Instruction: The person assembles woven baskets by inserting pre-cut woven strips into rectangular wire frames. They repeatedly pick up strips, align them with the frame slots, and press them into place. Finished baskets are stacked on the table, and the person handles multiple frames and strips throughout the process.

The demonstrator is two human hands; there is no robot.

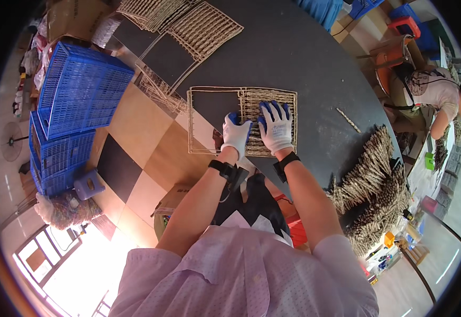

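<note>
A rectangular frame point(190, 122) lies at the rim of the dark table, its left part open and its right part filled with braided beige rope point(249, 99). Both my hands wear white gloves with blue fingertips. My right hand point(277, 128) lies on the braided part, palm down, fingers stretched toward the far side. Beside it, my left hand point(236, 134) is at the left edge of the braiding, fingers curled and thumb toward the right hand; its grip on the rope is partly hidden. The frame's near left corner juts past the table edge.
Similar woven frames point(204, 29) lie at the far left of the table point(304, 58). Braided rope pieces point(376, 185) are heaped at the right edge, near one loose piece point(349, 120). Blue crates point(80, 87) stand on the floor at left. A person point(426, 92) bends over at far right.
</note>
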